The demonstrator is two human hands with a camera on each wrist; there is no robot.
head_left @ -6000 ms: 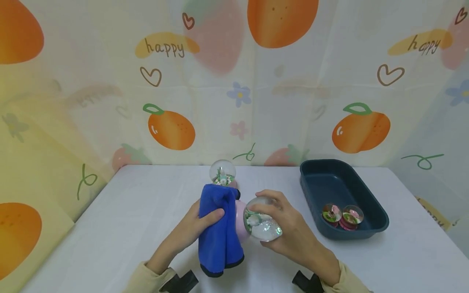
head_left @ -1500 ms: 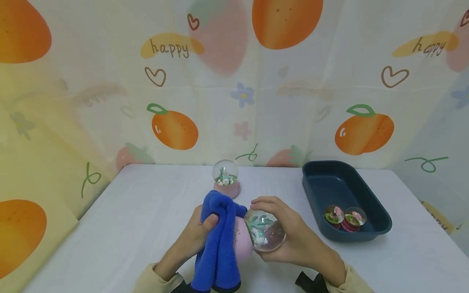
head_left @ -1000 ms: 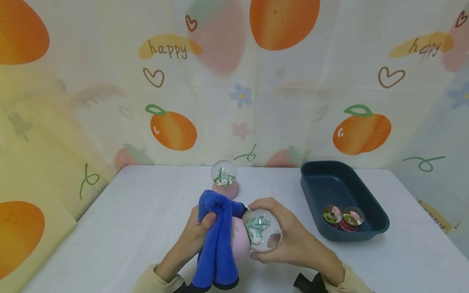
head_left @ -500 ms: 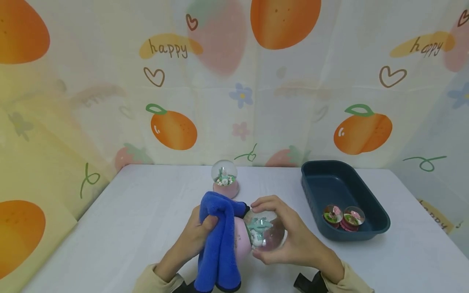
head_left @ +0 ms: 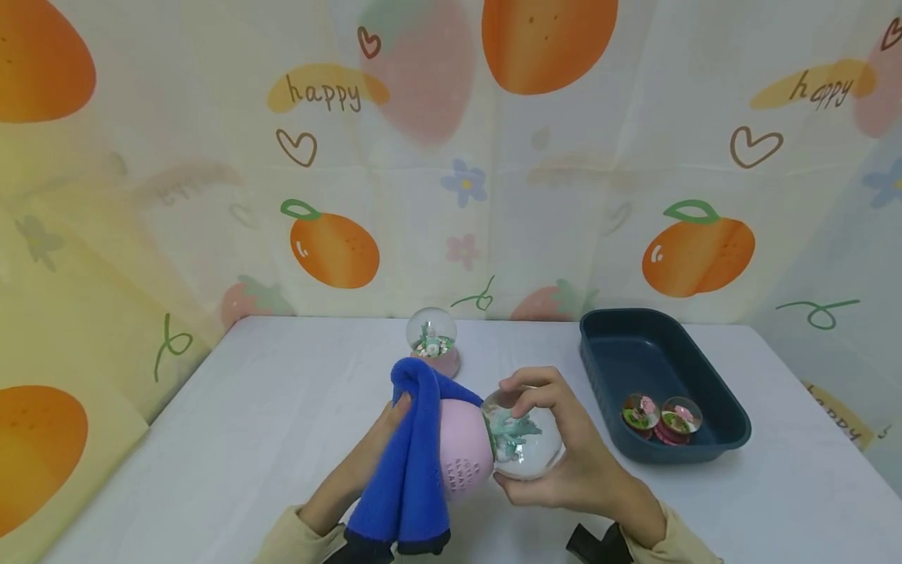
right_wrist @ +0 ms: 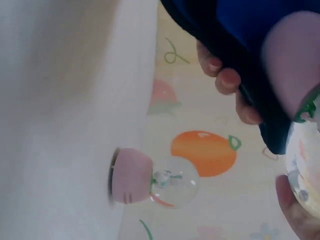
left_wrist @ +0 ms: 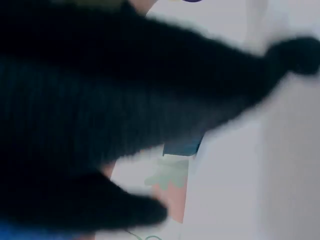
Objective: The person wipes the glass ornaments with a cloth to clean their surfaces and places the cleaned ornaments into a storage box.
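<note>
A snow globe (head_left: 524,439) with a pink base lies tilted sideways between my hands, above the table. Curled round its glass ball is my right hand (head_left: 574,446), thumb below and fingers on top. My left hand (head_left: 369,450) grips a blue cloth (head_left: 405,462) with black edging against the base's underside; most of its fingers are hidden behind the cloth in the head view. In the right wrist view, left fingertips (right_wrist: 227,80) show past the cloth's edge. Dark cloth (left_wrist: 125,100) fills much of the left wrist view. Farther back, a second pink-based snow globe (head_left: 432,337) stands upright.
On the right of the white table (head_left: 282,392) stands a dark blue tray (head_left: 634,337). Two small globes (head_left: 640,413) with pink bases lie at its near end. A fruit-printed curtain (head_left: 423,196) hangs along the table's back edge.
The snow globe has shifted slightly right and turned, showing more of its pink base and the lettering on it. The cloth's lower end has swung left; the right fingers have shifted on the glass.
</note>
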